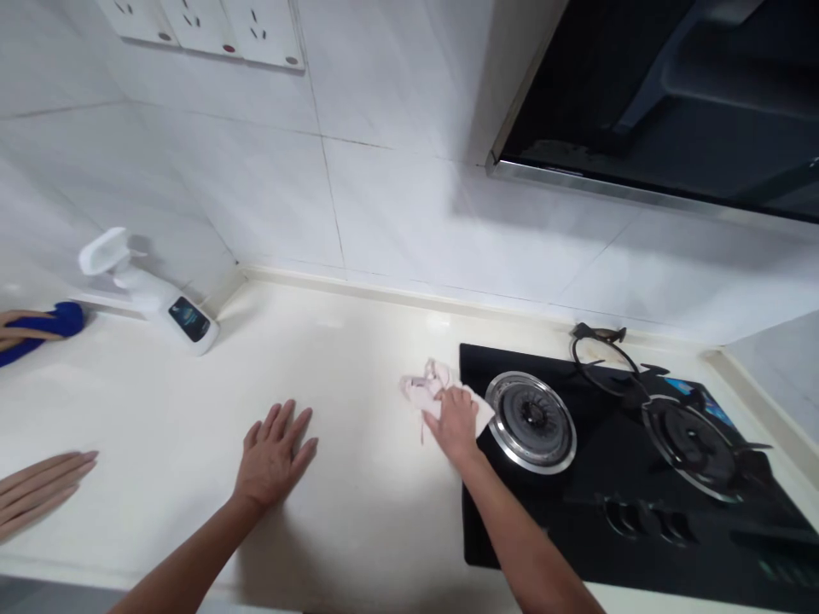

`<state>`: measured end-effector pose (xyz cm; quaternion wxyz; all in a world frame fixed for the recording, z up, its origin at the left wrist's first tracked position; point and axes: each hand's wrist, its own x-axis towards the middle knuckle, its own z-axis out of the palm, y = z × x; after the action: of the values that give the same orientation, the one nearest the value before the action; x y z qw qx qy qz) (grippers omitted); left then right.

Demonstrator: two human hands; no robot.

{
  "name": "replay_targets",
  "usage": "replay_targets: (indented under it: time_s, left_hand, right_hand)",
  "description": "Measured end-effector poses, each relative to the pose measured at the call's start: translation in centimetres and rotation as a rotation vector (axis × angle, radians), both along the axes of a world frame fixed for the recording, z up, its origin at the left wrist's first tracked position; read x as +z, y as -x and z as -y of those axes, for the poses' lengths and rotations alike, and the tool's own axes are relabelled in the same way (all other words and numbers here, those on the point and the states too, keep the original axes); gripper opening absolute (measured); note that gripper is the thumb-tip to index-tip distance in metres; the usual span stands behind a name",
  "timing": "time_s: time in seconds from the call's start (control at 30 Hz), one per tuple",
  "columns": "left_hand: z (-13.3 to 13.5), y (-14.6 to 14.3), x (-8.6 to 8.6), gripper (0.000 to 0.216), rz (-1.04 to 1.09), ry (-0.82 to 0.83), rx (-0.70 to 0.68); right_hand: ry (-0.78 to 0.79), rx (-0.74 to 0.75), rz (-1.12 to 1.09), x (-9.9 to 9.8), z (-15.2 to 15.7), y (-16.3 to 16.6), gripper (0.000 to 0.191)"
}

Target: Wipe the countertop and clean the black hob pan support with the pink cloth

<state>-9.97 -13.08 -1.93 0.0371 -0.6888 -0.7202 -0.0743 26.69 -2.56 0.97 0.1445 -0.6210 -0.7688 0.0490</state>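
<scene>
My right hand (458,419) is closed on a pale pink cleaning cloth (426,390), which lies bunched on the white countertop (358,443). One corner of the cloth reaches over the left edge of the black gas stove (512,503), close to the near burner (533,418). Flat on the counter to the left, my left hand (272,456) rests with its fingers spread and nothing in it.
A white spray bottle (159,298) stands tilted-looking near the back left corner. At the far left are another person's hand (42,495) and a hand on a blue cloth (67,320). A pot support (605,362) sits at the stove's back, under a black range hood (671,94).
</scene>
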Motion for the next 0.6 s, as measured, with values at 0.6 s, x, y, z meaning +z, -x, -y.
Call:
replay_targets:
  time_s: [0.6]
  left_hand:
    - [0.3, -0.8, 0.2, 0.057, 0.034, 0.027, 0.031]
  right_hand:
    - [0.211, -0.104, 0.049, 3.5, -13.8, 0.9, 0.05]
